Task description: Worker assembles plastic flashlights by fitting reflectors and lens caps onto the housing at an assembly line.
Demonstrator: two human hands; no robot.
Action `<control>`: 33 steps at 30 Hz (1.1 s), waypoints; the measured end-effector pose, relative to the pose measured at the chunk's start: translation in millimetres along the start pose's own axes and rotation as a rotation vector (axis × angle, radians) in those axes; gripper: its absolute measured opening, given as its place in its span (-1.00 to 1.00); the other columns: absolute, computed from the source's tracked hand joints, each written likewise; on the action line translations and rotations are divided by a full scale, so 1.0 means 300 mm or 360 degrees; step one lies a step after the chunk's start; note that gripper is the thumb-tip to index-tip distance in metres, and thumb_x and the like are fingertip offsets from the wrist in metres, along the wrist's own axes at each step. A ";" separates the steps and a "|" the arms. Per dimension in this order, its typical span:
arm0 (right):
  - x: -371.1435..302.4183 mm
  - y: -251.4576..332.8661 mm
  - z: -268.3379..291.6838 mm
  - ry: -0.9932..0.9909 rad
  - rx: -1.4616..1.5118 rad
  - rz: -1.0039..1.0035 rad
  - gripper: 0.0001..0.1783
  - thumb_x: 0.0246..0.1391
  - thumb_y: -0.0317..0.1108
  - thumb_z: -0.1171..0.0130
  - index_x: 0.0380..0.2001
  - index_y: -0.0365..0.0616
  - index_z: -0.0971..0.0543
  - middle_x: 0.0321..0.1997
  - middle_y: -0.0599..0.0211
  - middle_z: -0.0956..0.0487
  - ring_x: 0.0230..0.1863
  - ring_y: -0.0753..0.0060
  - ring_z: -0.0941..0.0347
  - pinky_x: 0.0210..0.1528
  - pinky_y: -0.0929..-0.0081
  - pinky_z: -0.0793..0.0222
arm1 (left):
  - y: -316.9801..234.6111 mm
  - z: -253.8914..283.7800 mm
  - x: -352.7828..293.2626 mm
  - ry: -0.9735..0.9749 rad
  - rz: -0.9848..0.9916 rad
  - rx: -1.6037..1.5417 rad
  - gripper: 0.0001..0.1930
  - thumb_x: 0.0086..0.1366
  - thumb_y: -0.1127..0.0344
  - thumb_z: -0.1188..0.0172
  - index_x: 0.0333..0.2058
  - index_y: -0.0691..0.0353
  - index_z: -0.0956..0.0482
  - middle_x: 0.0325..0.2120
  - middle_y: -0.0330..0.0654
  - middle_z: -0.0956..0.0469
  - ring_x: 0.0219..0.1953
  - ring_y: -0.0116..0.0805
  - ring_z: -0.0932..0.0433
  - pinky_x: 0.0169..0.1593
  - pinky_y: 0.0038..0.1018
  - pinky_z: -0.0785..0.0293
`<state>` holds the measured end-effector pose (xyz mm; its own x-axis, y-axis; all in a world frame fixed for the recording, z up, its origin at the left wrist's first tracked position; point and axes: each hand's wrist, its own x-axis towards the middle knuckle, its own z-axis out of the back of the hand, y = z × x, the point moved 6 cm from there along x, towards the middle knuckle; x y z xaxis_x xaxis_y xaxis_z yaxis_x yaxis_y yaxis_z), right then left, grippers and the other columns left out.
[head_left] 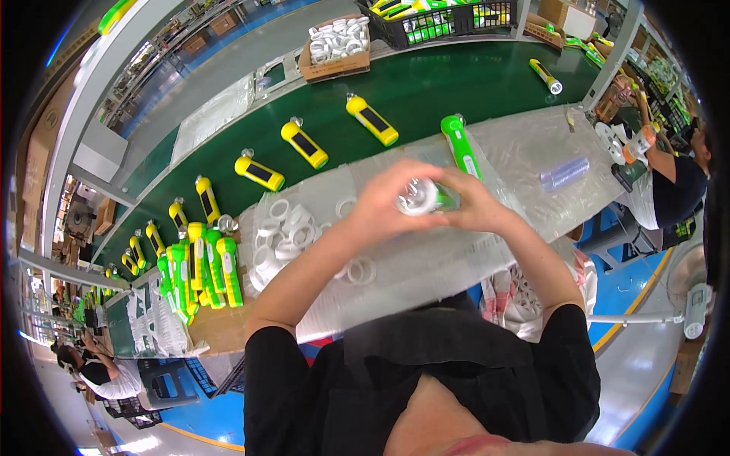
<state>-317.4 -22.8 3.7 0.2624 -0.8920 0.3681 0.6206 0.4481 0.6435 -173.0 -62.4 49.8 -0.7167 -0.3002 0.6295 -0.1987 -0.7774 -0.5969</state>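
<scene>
Both my hands are closed round a flashlight [416, 197] above the near edge of the bench. Its clear, shiny head with a white rim faces up, and a little green shows between the fingers. My left hand [384, 204] grips it from the left, and my right hand [475, 204] wraps it from the right. Just beyond my right hand lies a green flashlight [458, 144]. Loose white plastic rings [285, 235] are scattered beside my left forearm. Further left, a pile of green and yellow flashlights [199, 266] rests on cardboard.
Several yellow flashlights [304, 143] lie along the green belt [426, 80]. A box of white rings [338, 42] and a black crate [460, 21] stand beyond it. A clear plastic tube [564, 174] lies at the right. Co-workers [669, 167] sit at both ends.
</scene>
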 end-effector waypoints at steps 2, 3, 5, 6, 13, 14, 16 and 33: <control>0.070 -0.067 0.072 -0.0126 -0.0219 0.0278 -0.37 -0.36 -0.35 -0.39 -0.07 -0.12 -0.51 0.00 0.15 -0.50 0.13 0.02 -0.34 0.16 0.18 -0.25 | 0.050 -0.041 0.068 0.0068 -0.0178 0.0077 -0.26 -0.13 0.25 -0.54 0.08 0.17 -0.40 0.03 -0.07 -0.46 0.11 -0.11 -0.43 0.15 -0.29 -0.36; 0.116 -0.103 0.116 -0.0200 -0.0278 0.0325 -0.39 -0.35 -0.35 -0.40 -0.07 -0.07 -0.52 0.04 0.18 -0.50 0.16 0.06 -0.32 0.21 0.16 -0.20 | 0.086 -0.037 0.110 0.0049 -0.0219 0.0129 -0.25 -0.11 0.25 -0.53 0.09 0.17 -0.39 0.07 -0.04 -0.43 0.15 -0.07 -0.39 0.18 -0.26 -0.32; 0.219 -0.204 0.208 -0.0240 -0.0885 0.0430 -0.40 -0.35 -0.36 -0.39 -0.07 0.05 -0.54 0.12 0.27 -0.48 0.21 0.07 -0.28 0.27 0.12 -0.12 | 0.280 0.034 0.136 -0.0244 0.0130 0.0342 -0.28 -0.02 0.21 -0.46 0.11 0.21 -0.35 0.11 0.00 -0.37 0.17 -0.02 -0.36 0.20 -0.26 -0.29; 0.263 -0.316 0.253 -0.0312 -0.0991 0.0370 -0.41 -0.31 -0.37 -0.35 -0.05 0.13 -0.54 0.18 0.36 -0.45 0.26 0.07 -0.24 0.31 0.10 -0.06 | 0.398 0.080 0.141 -0.0443 0.0345 0.0428 -0.32 0.05 0.17 -0.42 0.11 0.23 -0.34 0.09 0.04 -0.37 0.10 0.03 -0.41 0.14 -0.28 -0.35; 0.333 -0.869 0.461 -0.0226 -0.1768 -0.0206 -0.33 -0.16 -0.66 -0.07 0.10 0.06 -0.44 0.26 0.30 -0.35 0.30 0.11 -0.19 0.29 0.13 -0.14 | 0.937 0.111 0.087 -0.0126 0.2019 0.0873 0.29 -0.11 -0.33 -0.32 0.36 0.22 0.29 -0.15 0.17 -0.49 -0.14 0.08 -0.57 -0.06 -0.22 -0.53; 0.307 -0.866 0.454 -0.0377 -0.1564 -0.0225 -0.38 -0.11 -0.62 -0.10 0.10 0.03 -0.44 0.21 0.26 -0.38 0.22 0.12 -0.27 0.22 0.18 -0.22 | 0.942 0.104 0.086 -0.0180 0.2093 0.0776 0.25 -0.09 -0.19 -0.35 0.36 0.16 0.33 -0.14 0.15 -0.48 -0.13 0.05 -0.56 -0.05 -0.24 -0.52; 0.255 -0.813 0.413 -0.0552 -0.1094 -0.0355 -0.47 -0.02 -0.51 -0.16 0.09 -0.03 -0.44 0.03 0.22 -0.47 -0.03 0.18 -0.43 0.01 0.28 -0.38 | 0.925 0.117 0.085 -0.0252 0.2275 0.0664 0.20 -0.07 -0.01 -0.33 0.36 0.13 0.37 -0.08 0.16 -0.43 -0.09 0.05 -0.54 0.01 -0.25 -0.50; 0.032 -0.607 0.077 -0.0275 0.0193 -0.1208 -0.49 -0.03 -0.29 -0.23 0.00 -0.33 -0.46 -0.18 0.07 -0.57 -0.20 0.28 -0.52 -0.10 0.42 -0.40 | 0.833 0.549 -0.312 -0.1090 0.2384 0.0700 -0.04 -0.12 0.36 -0.36 0.26 0.05 -0.01 -0.10 0.09 -0.48 -0.08 0.07 -0.54 -0.02 -0.21 -0.51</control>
<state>-444.9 -111.5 -94.3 -0.3254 -0.9393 -0.1086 0.4966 -0.2675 0.8257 -45.5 -319.7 -76.3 0.3298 -0.9304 -0.1602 0.6020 0.3380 -0.7234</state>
